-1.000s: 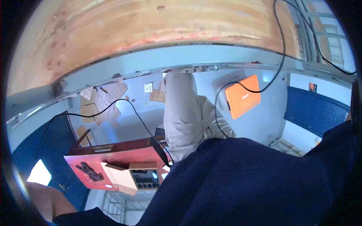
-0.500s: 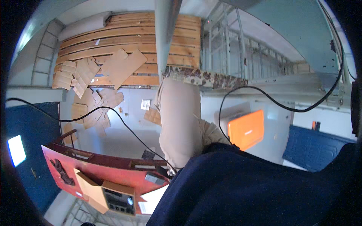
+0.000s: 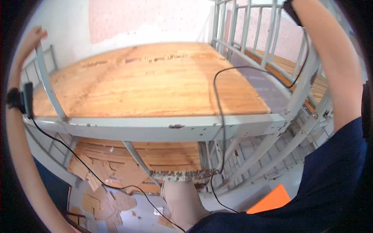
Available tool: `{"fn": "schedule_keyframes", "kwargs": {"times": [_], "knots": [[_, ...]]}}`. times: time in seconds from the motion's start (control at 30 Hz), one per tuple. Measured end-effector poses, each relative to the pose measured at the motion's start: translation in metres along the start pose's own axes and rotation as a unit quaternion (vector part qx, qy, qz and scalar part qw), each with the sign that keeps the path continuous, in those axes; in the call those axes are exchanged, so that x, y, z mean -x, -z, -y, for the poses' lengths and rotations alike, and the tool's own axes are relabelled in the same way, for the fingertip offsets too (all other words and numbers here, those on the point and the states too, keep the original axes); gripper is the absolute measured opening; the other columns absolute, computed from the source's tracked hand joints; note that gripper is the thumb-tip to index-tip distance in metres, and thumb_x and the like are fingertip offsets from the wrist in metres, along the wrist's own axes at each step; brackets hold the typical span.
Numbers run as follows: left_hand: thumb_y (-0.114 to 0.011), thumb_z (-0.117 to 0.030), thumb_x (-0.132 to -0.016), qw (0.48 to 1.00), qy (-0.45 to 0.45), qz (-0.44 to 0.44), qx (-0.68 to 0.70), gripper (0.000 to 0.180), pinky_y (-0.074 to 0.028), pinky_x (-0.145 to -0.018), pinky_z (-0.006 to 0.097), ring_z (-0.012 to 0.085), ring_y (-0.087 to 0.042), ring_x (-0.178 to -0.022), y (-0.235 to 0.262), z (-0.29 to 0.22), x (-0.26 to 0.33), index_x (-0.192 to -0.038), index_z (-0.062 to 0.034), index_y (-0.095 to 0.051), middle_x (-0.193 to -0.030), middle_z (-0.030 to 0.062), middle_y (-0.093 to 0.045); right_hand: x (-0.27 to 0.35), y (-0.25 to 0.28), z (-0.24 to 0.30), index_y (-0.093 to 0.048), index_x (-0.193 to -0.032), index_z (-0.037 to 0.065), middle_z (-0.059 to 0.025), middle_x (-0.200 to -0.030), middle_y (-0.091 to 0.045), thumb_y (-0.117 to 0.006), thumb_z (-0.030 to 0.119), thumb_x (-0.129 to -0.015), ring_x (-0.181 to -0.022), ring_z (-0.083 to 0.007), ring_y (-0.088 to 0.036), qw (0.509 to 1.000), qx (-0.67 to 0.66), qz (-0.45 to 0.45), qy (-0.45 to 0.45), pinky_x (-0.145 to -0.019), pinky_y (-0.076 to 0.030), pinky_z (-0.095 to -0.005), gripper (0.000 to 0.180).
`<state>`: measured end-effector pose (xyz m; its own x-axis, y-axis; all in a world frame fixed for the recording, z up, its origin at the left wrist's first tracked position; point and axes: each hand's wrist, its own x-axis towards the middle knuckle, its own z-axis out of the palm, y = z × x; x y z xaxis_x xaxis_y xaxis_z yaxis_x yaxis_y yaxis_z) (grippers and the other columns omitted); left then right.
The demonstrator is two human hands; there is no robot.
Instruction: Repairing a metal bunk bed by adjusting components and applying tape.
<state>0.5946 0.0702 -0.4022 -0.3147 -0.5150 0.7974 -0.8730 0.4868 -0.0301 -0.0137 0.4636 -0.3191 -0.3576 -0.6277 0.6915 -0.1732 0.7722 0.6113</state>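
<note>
My left hand [image 3: 37, 35] is raised at the far left, its fingers closed round the top of a pale metal guard rail [image 3: 49, 87] of a bunk bed. Black straps with a cable circle my left wrist. My right arm [image 3: 336, 58] stretches up past the bed's right end, and the hand beyond its black wristband [image 3: 292, 12] is out of the picture. Between my arms lies the upper bunk's wooden board [image 3: 151, 85], set in a chipped grey-green metal frame [image 3: 171, 127]. Below it, my beige-trousered leg [image 3: 180, 198] is bent at a worn rung [image 3: 182, 176].
Under the upper bunk is a slatted lower bunk [image 3: 171, 153] with cardboard pieces [image 3: 103, 169] on it. More cardboard [image 3: 107, 204] lies on the floor. An orange object [image 3: 272, 200] stands lower right. A black cable [image 3: 219, 101] loops across the board.
The view has swung up from floor and lower bunk to the upper bunk. Both arms have come into view, raised; the red table has left the picture.
</note>
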Motion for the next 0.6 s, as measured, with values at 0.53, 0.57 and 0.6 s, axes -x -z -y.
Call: {"fn": "schedule_keyframes", "kwargs": {"times": [0.53, 0.57, 0.6], "knots": [[-0.061, -0.019, -0.084, 0.985, -0.070, -0.114, -0.111, 0.072, -0.020, -0.112, 0.044, 0.0409, -0.023, -0.137, -0.028, -0.143, 0.173, -0.142, 0.0003, -0.024, -0.148, 0.0273, -0.022, 0.109, 0.193, -0.041, -0.063, -0.109, -0.002, -0.0197, -0.110, -0.063, -0.051, 0.035, -0.088, -0.092, -0.0337, -0.062, 0.835, -0.309, -0.401, 0.216, -0.082, -0.050, -0.0434, 0.044], [-0.062, -0.020, -0.084, 0.987, -0.097, -0.121, -0.047, 0.067, -0.021, -0.112, 0.044, 0.0412, -0.025, -0.136, -0.016, -0.176, 0.199, -0.140, 0.0013, -0.031, -0.147, 0.0271, -0.024, 0.129, 0.197, -0.048, -0.064, -0.105, -0.003, -0.0203, -0.106, -0.064, -0.051, 0.035, -0.089, -0.089, -0.0316, -0.063, 0.817, -0.362, -0.380, 0.237, -0.079, -0.051, -0.0417, 0.043], [-0.062, -0.020, -0.084, 0.989, -0.122, -0.084, 0.008, 0.066, -0.021, -0.112, 0.044, 0.0394, -0.026, -0.136, -0.009, -0.219, 0.220, -0.139, 0.0006, -0.032, -0.146, 0.0258, -0.027, 0.144, 0.196, -0.054, -0.064, -0.105, -0.003, -0.0196, -0.104, -0.063, -0.051, 0.035, -0.089, -0.088, -0.0307, -0.063, 0.807, -0.383, -0.377, 0.245, -0.078, -0.051, -0.0408, 0.042]]}}
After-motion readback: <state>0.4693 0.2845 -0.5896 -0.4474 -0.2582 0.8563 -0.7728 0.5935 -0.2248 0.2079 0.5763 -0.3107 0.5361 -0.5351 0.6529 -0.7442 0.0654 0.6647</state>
